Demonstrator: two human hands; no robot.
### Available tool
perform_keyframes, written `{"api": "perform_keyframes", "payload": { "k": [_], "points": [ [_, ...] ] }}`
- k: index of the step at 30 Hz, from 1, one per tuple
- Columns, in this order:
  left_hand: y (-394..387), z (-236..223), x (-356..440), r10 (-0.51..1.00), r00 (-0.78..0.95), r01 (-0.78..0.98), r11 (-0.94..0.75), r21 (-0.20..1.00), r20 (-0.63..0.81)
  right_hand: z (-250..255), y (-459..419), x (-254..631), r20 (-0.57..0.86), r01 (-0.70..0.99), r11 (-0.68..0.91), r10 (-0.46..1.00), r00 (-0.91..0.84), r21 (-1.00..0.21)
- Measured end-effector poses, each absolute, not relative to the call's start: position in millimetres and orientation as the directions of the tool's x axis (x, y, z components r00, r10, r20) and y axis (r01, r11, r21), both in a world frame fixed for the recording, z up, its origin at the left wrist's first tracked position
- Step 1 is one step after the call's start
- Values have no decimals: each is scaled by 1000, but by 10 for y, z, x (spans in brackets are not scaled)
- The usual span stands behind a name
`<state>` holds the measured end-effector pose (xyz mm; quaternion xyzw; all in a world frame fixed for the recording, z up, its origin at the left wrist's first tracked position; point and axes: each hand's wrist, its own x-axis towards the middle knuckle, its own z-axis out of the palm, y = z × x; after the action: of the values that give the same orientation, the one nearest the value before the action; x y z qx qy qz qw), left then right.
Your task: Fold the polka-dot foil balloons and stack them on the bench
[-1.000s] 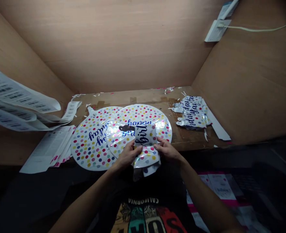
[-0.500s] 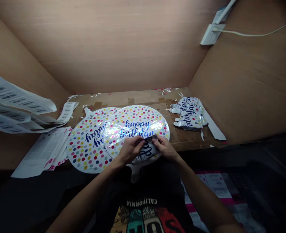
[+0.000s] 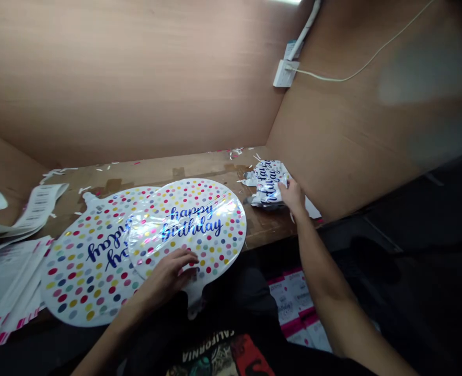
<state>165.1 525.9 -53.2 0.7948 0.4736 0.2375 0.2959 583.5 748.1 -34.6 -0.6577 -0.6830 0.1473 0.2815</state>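
Two flat foil balloons with coloured dots and blue "happy birthday" lettering overlap on the table. The upper balloon lies partly over the lower balloon. My left hand rests on the upper balloon near its neck, fingers loosely bent and apart, gripping nothing. Over at the right, my right hand has its thumb and fingers closed at the edge of a pile of folded foil balloons. Its fingertips are partly hidden, so I cannot tell how many folded balloons it grips.
Printed paper cards are stacked at the left, below a curling strip of barcode labels. Paper scraps lie along the back wall. A power socket with a cable is on the wall. Pink-and-white packs sit below the table edge.
Both hands were pinching a folded balloon above the upper balloon. My right hand has moved right to the folded pile; my left hand has let go and lies on the balloon. The view has turned right.
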Motion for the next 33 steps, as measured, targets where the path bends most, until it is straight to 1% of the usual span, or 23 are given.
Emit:
{"api": "perform_keyframes", "payload": {
  "k": [2,4,6,8,10,12,13,14,15,16,17,18,19,20,22,23,25,27,28,31,32,33],
  "points": [
    [5271,-580,1492,868,496,728,-408,551,-12,-483,7583,5940,216,922,24,974,66,-387],
    [5311,-666,1421,862,502,794,-429,432,-67,-712,7572,5864,187,971,38,982,7,-236],
    [5368,-753,1411,847,526,796,-459,395,-77,-912,7520,5748,118,980,88,991,-67,-180],
    [5420,-814,1419,825,559,765,-476,433,-79,-990,7481,5681,78,979,85,994,-72,-183],
    [5450,-839,1420,821,564,745,-455,488,-95,-941,7445,5637,67,982,74,996,-64,-176],
    [5459,-838,1409,822,558,741,-431,515,-113,-830,7341,5521,153,977,125,983,-99,-174],
    [5459,-836,1403,821,560,740,-434,514,-113,-779,7240,5415,205,959,202,965,-161,-197],
    [5458,-836,1401,816,568,739,-448,503,-108,-742,7103,5276,239,917,317,935,-261,-240],
    [5459,-840,1402,809,578,738,-465,489,-104,-727,6937,5112,244,840,456,886,-395,-294],
    [5461,-849,1409,806,583,742,-476,473,-104,-736,6754,4935,215,727,585,810,-546,-359],
    [5468,-861,1421,809,578,750,-475,460,-108,-765,6571,4759,166,613,679,713,-681,-404],
    [5477,-876,1435,815,568,761,-466,452,-115,-809,6405,4597,126,539,735,631,-765,-410],
    [5491,-891,1451,823,555,770,-453,450,-121,-859,6272,4462,94,508,768,582,-808,-391],
    [5508,-903,1466,833,540,777,-438,453,-121,-908,6180,4359,66,507,786,561,-825,-354],
    [5552,-912,1486,852,511,784,-408,468,-113,-969,6116,4254,20,541,785,573,-820,-302],
    [5578,-905,1490,862,494,787,-387,480,-115,-974,6128,4241,-10,553,773,579,-815,-310],
    [5636,-872,1489,882,452,790,-326,519,-134,-935,6178,4246,-51,551,745,577,-815,-375],
    [5699,-821,1488,895,414,783,-258,566,-165,-866,6193,4240,-13,514,745,563,-826,-425],
    [5729,-792,1489,899,400,779,-231,582,-179,-836,6179,4222,29,479,773,537,-843,-416],
    [5788,-697,1485,899,374,784,-174,596,-230,-783,6102,4138,122,375,882,421,-899,-287],
    [5788,-658,1473,895,371,782,-158,602,-247,-773,6086,4113,127,357,898,398,-908,-258],
    [5773,-615,1454,891,376,768,-147,623,-254,-761,6084,4096,128,353,899,394,-910,-258]
  ]
}}
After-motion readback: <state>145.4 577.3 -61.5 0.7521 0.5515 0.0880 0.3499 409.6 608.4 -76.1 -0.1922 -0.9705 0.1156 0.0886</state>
